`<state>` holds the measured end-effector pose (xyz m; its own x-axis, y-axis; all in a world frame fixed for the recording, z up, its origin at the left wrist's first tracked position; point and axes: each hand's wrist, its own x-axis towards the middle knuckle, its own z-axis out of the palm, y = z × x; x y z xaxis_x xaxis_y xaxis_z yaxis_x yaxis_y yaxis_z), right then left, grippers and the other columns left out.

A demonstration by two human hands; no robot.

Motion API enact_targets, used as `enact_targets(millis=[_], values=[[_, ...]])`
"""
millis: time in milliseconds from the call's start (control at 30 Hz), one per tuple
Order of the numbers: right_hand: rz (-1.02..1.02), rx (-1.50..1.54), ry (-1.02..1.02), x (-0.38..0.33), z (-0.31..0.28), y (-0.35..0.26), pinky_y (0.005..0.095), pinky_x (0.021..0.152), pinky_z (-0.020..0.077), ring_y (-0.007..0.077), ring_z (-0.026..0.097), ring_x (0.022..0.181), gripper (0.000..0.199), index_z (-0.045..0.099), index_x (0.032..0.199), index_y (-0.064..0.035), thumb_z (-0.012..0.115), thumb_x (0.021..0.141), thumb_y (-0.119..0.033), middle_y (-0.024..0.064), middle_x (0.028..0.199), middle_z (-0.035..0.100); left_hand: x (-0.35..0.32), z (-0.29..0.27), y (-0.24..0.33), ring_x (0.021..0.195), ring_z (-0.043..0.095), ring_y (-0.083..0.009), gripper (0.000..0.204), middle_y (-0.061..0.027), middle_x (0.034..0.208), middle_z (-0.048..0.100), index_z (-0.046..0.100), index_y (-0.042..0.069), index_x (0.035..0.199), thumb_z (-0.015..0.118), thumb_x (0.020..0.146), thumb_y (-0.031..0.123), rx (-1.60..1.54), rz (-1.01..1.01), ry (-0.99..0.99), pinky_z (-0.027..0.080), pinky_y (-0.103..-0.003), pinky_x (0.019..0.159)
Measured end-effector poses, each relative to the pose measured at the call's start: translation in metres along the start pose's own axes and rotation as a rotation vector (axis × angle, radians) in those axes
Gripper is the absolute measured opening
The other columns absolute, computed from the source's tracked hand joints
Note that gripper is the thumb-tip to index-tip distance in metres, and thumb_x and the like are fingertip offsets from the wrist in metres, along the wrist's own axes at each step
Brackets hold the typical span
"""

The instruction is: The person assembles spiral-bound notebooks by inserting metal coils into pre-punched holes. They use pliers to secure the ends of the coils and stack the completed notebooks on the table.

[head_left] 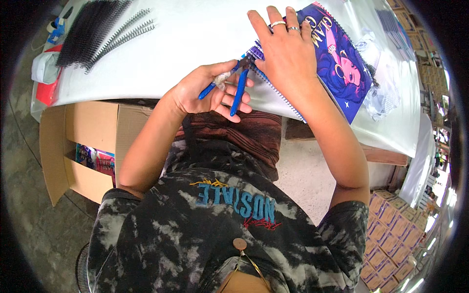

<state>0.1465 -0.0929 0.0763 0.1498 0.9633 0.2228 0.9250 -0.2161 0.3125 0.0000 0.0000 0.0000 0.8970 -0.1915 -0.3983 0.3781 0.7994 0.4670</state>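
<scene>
My left hand [205,90] grips blue-handled pliers [233,83], whose dark jaws meet the wire spiral binding [278,93] at the near corner of a purple illustrated notebook [342,63]. My right hand [286,49], with two rings on its fingers, lies flat on the notebook's cover and presses it onto the white table [185,34]. The pliers' tip is partly hidden by my right hand.
A heap of black spiral binding wires [93,29] and a few loose coils [129,31] lie at the table's far left. An open cardboard box [88,146] with colourful notebooks stands on the floor to my left. Stacked cartons [391,229] fill the lower right.
</scene>
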Motion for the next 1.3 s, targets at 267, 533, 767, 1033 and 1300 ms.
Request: enact_targets(millis=[267, 533, 767, 1033, 1300], values=[[0.014, 0.002, 0.028, 0.0, 0.003, 0.001, 0.0505, 0.099, 0.0312, 0.0397, 0.035, 0.122, 0.076, 0.037, 0.131, -0.0061, 0.073, 0.066, -0.023, 0.0205, 0.13, 0.039, -0.001, 0.008, 0.004, 0.078, 0.061, -0.0269, 0.055, -0.011, 0.084, 0.058, 0.051, 0.002, 0.109, 0.031, 0.092, 0.051, 0.024, 0.022, 0.103, 0.052, -0.046, 0.071], [-0.003, -0.087, 0.048, -0.001, 0.006, 0.0, 0.05, 0.097, 0.0331, 0.0389, 0.034, 0.123, 0.08, 0.034, 0.133, -0.0095, 0.073, 0.066, -0.027, 0.018, 0.134, 0.035, 0.001, 0.058, 0.008, 0.089, 0.057, -0.038, 0.051, -0.0239, 0.084, 0.058, 0.049, -0.007, 0.103, 0.031, 0.094, 0.039, 1.653, -0.01, 0.808, 0.044, -0.044, 0.08], [0.024, -0.127, 0.054, 0.0, 0.013, -0.001, 0.0571, 0.089, 0.0364, 0.0376, 0.039, 0.121, 0.086, 0.034, 0.134, -0.0197, 0.076, 0.06, -0.033, 0.0107, 0.134, 0.036, 0.002, 0.071, 0.017, 0.089, 0.057, -0.0411, 0.047, -0.0259, 0.093, 0.058, 0.05, -0.006, 0.103, 0.033, 0.093, 0.037, 1.73, -0.159, 0.864, 0.043, -0.046, 0.082], [0.018, -0.115, 0.109, 0.002, 0.022, -0.001, 0.0559, 0.089, 0.0372, 0.0386, 0.042, 0.118, 0.067, 0.038, 0.131, -0.0186, 0.067, 0.07, -0.023, 0.0121, 0.13, 0.041, -0.006, 0.039, 0.017, 0.081, 0.063, -0.0263, 0.053, -0.0146, 0.084, 0.059, 0.05, -0.002, 0.106, 0.03, 0.093, 0.045, 0.841, -0.055, 0.482, 0.053, -0.04, 0.066], [0.053, -0.108, 0.135, 0.002, 0.02, -0.003, 0.0558, 0.09, 0.0363, 0.0389, 0.043, 0.117, 0.065, 0.039, 0.131, -0.0193, 0.065, 0.072, -0.022, 0.0116, 0.129, 0.042, -0.008, 0.012, 0.007, 0.086, 0.061, -0.0282, 0.058, -0.0151, 0.091, 0.058, 0.047, 0.001, 0.113, 0.029, 0.092, 0.051, 0.048, -0.059, 0.124, 0.054, -0.046, 0.067]])
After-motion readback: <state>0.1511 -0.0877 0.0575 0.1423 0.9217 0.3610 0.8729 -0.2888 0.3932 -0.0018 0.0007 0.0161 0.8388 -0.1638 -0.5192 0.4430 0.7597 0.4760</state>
